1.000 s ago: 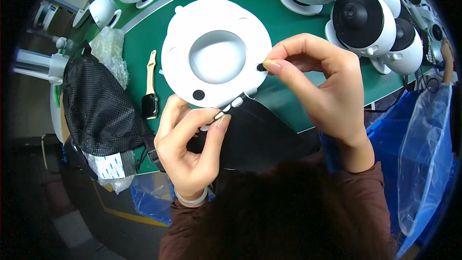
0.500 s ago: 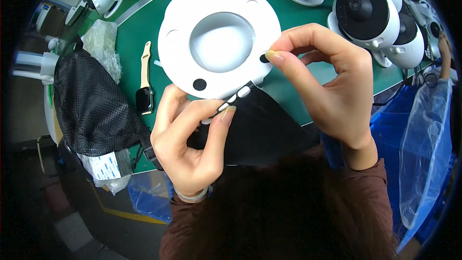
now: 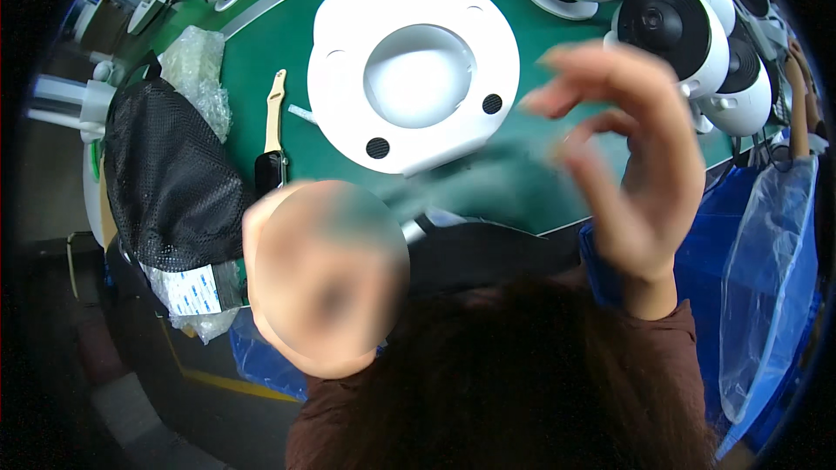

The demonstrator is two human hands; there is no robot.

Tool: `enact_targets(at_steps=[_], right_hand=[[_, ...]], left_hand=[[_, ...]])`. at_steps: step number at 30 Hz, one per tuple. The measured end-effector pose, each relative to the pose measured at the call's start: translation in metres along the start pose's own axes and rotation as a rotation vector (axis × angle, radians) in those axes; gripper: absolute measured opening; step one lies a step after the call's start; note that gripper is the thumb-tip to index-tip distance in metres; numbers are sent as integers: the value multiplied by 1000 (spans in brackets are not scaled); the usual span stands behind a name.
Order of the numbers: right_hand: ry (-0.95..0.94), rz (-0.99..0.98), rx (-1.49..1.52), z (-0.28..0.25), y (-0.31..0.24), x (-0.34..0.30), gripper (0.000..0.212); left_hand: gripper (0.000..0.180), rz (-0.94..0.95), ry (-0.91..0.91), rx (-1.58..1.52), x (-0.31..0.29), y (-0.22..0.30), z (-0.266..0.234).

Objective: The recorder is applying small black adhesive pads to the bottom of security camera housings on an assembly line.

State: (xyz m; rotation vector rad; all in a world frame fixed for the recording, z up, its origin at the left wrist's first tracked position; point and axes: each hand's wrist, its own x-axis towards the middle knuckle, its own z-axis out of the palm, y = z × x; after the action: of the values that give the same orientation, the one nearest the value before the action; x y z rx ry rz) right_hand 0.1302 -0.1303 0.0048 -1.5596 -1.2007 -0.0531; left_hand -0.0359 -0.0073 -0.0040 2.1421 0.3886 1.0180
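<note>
A white round housing (image 3: pixel 335 113) with a wide opening in its middle lies on the green table. Two black textured round pads sit on its near side: the left pad (image 3: pixel 377 148) and the right pad (image 3: pixel 492 104). My right hand (image 3: pixel 640 157) hovers just right of the housing, blurred, its curled fingers apart and nothing seen between them. Below the housing, my left hand (image 3: pixel 322 278) is smeared, so its fingers are hidden. A blurred black-and-white strip (image 3: pixel 416 228) shows at its right edge; whether the hand grips it is unclear.
A watch with a beige strap (image 3: pixel 273 126) and a black mesh bag (image 3: pixel 170 178) lie at left, beside clear bubble wrap (image 3: pixel 193 70). Several white, black-faced round devices (image 3: pixel 675 26) stand at the back right. Blue plastic bags (image 3: pixel 740 235) hang at the right; another person's arm (image 3: pixel 799 104) shows beyond.
My right hand has let go of the right pad, which now lies on the housing, and moved right. My left hand has drawn down and left with the strip. The view has shifted slightly.
</note>
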Motion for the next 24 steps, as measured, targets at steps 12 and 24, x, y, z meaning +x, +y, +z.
enact_targets(at_steps=[12, 24], right_hand=[[-281, -9, 151, 3, -5, -7, 17], [-159, -241, -196, -9, -15, -1, 23]], left_hand=[[16, 143, -218, 64, 19, 10, 3], [11, 110, -327, 18, 28, 13, 6]])
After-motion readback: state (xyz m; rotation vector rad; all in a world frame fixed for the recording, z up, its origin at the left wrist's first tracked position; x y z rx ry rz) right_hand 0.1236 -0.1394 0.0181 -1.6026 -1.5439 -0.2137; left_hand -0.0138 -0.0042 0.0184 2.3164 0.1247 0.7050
